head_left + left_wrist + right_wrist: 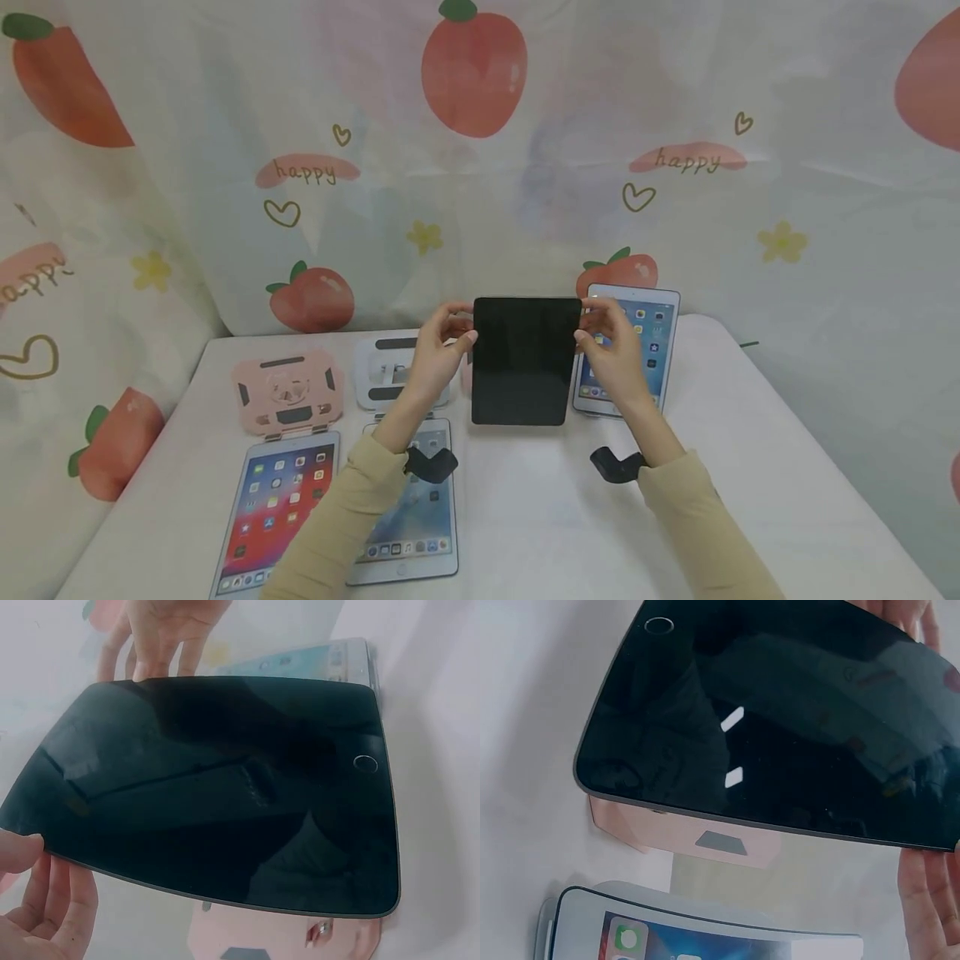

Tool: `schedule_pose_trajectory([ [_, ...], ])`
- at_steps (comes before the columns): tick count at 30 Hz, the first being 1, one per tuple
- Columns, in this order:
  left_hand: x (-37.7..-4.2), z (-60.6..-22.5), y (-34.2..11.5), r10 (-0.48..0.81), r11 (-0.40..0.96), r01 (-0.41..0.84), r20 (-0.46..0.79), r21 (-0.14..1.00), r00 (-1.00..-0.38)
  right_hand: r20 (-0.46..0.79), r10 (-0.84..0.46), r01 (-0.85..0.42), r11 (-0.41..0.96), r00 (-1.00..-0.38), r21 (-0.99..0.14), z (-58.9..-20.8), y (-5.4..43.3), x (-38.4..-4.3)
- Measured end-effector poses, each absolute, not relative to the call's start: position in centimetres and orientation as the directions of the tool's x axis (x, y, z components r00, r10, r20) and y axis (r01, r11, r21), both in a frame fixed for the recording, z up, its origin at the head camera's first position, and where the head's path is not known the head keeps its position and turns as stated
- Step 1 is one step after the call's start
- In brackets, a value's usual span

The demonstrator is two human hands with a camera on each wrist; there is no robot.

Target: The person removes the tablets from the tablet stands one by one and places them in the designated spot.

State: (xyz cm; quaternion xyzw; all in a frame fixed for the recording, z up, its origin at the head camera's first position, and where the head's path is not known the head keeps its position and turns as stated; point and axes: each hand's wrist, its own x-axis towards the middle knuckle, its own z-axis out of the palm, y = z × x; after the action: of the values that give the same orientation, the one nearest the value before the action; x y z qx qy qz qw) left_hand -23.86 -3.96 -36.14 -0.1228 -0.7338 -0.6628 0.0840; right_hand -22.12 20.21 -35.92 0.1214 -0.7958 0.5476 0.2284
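A black tablet with a dark screen stands upright in the air between both hands, above the table. My left hand pinches its left edge near the top, thumb in front and fingers behind. On the opposite edge my right hand pinches it in the same way. Its round home button lies at the lower end in the left wrist view. Behind the tablet is a pink stand, mostly hidden in the head view. To the right, partly behind my right hand, a white tablet with a lit screen leans back.
At the left, a pink stand lies behind a lit white tablet. Beside it a pale stand lies behind another white tablet, partly covered by my left forearm. The white table meets a fruit-patterned cloth.
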Motion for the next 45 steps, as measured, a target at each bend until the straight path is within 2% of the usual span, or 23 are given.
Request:
schedule_pose_trajectory([
  [9,-21.9,-36.9,-3.9,0.089,0.063,0.244,0.238,0.968,-0.967,0.532,0.038,-0.479,0.386,-0.846,-0.789,-36.5,20.6,-20.5],
  [20,-19.9,-38.1,-3.8,0.103,0.027,0.2,0.196,0.979,-0.975,0.491,0.018,-0.44,0.418,-0.871,-0.795,-37.4,21.3,-18.4],
  [33,-18.2,-39.2,-3.9,0.116,0.003,0.107,0.106,0.994,-0.988,0.354,-0.004,-0.328,0.386,-0.935,-0.862,-38.2,21.4,-16.6],
  [45,-17.5,-40.4,-3.9,0.129,-0.044,0.032,0.038,0.999,-0.991,0.255,-0.032,-0.247,0.392,-0.966,-0.886,-38.7,21.6,-16.1],
])
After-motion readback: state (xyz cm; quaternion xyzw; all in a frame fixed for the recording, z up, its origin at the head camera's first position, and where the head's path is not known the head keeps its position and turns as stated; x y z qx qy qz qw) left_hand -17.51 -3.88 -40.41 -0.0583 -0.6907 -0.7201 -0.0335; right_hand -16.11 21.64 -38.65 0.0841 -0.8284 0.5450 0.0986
